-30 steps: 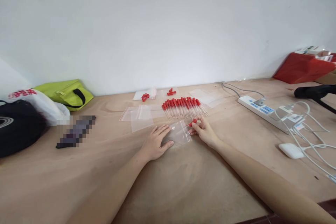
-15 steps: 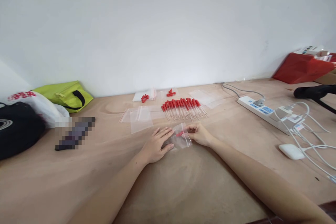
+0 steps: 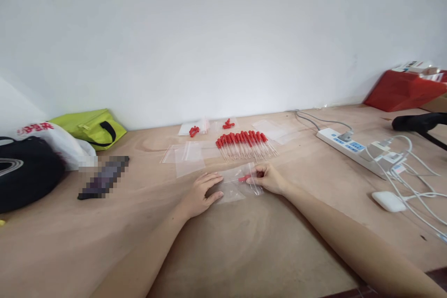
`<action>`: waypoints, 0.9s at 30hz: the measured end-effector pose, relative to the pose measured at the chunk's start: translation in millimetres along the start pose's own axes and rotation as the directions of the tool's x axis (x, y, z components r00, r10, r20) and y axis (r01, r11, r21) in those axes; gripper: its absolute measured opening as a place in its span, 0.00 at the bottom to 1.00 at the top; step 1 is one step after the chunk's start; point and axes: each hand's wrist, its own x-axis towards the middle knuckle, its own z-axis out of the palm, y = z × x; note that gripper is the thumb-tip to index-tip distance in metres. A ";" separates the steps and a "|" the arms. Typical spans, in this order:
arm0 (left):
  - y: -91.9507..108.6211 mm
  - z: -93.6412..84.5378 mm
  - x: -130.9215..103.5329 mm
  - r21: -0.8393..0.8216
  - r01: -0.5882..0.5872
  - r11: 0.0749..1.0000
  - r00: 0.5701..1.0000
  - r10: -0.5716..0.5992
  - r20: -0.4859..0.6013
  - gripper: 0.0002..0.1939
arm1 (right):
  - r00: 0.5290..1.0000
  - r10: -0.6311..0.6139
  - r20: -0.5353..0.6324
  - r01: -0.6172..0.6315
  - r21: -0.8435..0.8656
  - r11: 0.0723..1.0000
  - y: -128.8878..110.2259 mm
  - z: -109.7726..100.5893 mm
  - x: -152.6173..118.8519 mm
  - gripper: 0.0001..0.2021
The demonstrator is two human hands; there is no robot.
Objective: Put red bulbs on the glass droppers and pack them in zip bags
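Left hand: your left hand (image 3: pixel 199 196) lies palm down, fingers extended and thumb spread apart from them, the fingertips and thumb resting at the left end of the clear bag.
Right hand: your right hand (image 3: pixel 269 179) is at the bag's right end, thumb and fingertips pinching the right end of the red-handled stick.
Red-handled stick: the red-handled stick (image 3: pixel 243 179) lies within the clear bag, handle to the right, its red showing through the plastic; its thin end points toward your left hand.
Clear bag: the clear bag (image 3: pixel 231 193) lies flat on the wooden table (image 3: pixel 251 251) between your hands, its zip strip on the right beside your fingers.
Row of sticks: just beyond the bag, the row of red-topped sticks (image 3: pixel 241 138) lies side by side, red ends toward the wall (image 3: pixel 223 42).
Loose bags: overlapping flat bags (image 3: pixel 190 164) lie left of the row; more thin bags (image 3: pixel 270 129) lie to its right.
Back of table: two small clusters of red pieces, the left cluster (image 3: pixel 194 131) and the right cluster (image 3: pixel 228 124), sit near the wall.
Your far right: a white power strip (image 3: pixel 340 142) with plugs and cables, and a white charger (image 3: pixel 388 201).
Your far left: a yellow-green bag (image 3: pixel 87 125) beside a white bag (image 3: pixel 66 146).
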 end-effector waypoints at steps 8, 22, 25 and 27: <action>-3.0 -0.6 3.3 -0.062 -0.036 0.997 0.999 0.036 -0.008 0.17 | 0.991 -0.074 -0.109 0.040 -0.289 0.956 2.0 -9.6 6.6 0.10; -3.8 1.5 2.2 -0.116 -0.030 0.993 0.995 0.019 -0.093 0.11 | 0.840 0.003 -0.542 -0.407 -0.626 0.666 -6.5 -34.0 94.4 0.13; -3.8 1.5 2.0 -0.120 -0.035 0.992 0.995 0.023 -0.101 0.11 | 0.825 0.069 -0.561 -0.463 -0.601 0.652 -11.6 -28.7 99.1 0.14; -5.0 2.4 1.9 -0.124 -0.041 0.992 0.994 0.028 -0.107 0.11 | 0.816 0.103 -0.568 -0.485 -0.576 0.658 -14.9 -27.1 100.5 0.16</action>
